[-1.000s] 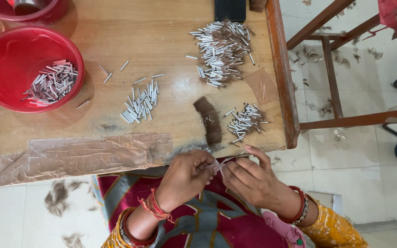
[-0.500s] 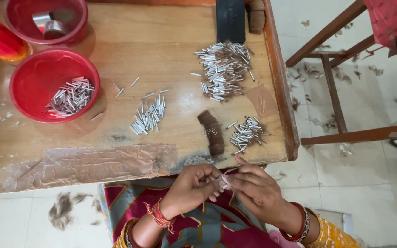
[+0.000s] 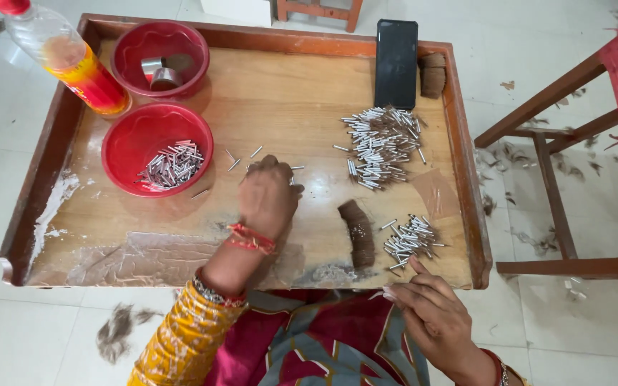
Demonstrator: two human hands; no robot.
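Metal pins point(image 3: 280, 171) mid-frame under left hand point(image 3: 270, 196), fingers curled down; right hand point(image 3: 434, 314) lower right pinches something small.

The left hand point(image 3: 270, 194) rests on small metal tubes point(image 3: 291, 171) on the wooden tray point(image 3: 180, 236); the right hand point(image 3: 434, 314) hovers near its edge.

1. Small silver tubes point(image 3: 296, 169) lie flat on the wooden tray, mostly hidden under the left hand point(image 3: 269, 196).
2. A thin pale piece point(image 3: 380, 294) sits pinched in the right hand's point(image 3: 434, 314) fingertips, off the tray's near edge.
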